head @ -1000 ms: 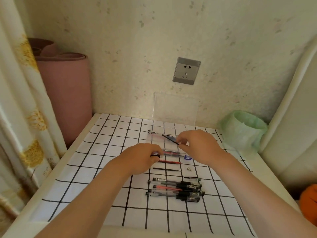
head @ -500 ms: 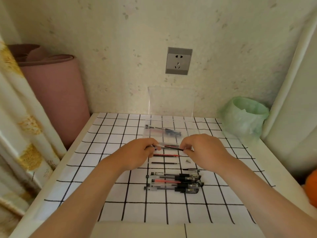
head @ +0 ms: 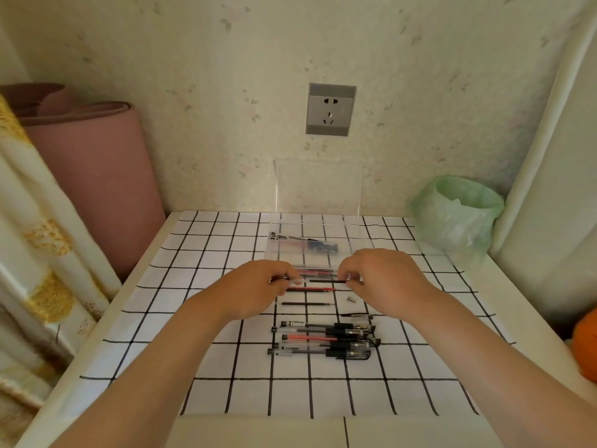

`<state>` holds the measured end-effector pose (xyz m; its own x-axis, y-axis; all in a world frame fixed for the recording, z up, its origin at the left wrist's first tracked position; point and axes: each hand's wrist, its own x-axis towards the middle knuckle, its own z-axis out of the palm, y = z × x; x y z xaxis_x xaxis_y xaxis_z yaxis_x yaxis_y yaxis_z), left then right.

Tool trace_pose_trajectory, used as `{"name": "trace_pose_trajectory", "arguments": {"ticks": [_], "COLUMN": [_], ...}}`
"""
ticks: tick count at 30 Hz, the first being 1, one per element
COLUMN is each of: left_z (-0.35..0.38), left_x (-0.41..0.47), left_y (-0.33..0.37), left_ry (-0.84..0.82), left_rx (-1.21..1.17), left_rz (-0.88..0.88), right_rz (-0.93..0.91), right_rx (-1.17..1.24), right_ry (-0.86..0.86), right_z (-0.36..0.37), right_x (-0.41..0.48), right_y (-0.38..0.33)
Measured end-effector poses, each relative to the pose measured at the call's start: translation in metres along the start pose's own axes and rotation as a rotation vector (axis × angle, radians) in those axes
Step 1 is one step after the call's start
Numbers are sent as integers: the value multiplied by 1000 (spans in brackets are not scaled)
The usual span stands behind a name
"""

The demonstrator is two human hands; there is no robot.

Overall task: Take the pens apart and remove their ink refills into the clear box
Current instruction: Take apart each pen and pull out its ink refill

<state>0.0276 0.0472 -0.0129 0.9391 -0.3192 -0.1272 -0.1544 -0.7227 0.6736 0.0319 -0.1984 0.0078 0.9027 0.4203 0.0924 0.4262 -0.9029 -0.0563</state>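
My left hand grips a pen barrel, mostly hidden under its fingers. My right hand pinches the end of a thin black ink refill that stretches between the two hands, just in front of the clear box. The box holds a few pen parts, and its open lid leans on the wall. A red pen piece, a red refill, a black refill, a small metal tip and a cap lie on the checked cloth. Several whole pens lie closer to me.
A bin lined with a green bag stands at the back right. A rolled pink mat and a curtain border the left side. A wall socket is above the box. An orange object sits at the right edge.
My right hand came down from above the box to meet the left hand on a pen. The black refill now shows between the two hands.
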Motion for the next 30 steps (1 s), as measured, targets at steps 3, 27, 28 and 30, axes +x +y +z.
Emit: {"name": "trace_pose_trajectory", "arguments": {"ticks": [3, 27, 28, 30], "left_z": [3, 22, 22, 23], "left_x": [-1, 3, 3, 3], "left_y": [4, 16, 17, 17], "left_ry": [-8, -15, -16, -15], "left_rx": [44, 84, 86, 77], "left_rz": [18, 115, 118, 119], "right_rz": [-48, 123, 144, 162], "right_rx": [43, 217, 184, 137], "right_ry": [56, -182, -206, -237], "right_z": [2, 3, 5, 10], "right_x": [0, -3, -4, -6], "right_y": [-3, 11, 14, 16]}}
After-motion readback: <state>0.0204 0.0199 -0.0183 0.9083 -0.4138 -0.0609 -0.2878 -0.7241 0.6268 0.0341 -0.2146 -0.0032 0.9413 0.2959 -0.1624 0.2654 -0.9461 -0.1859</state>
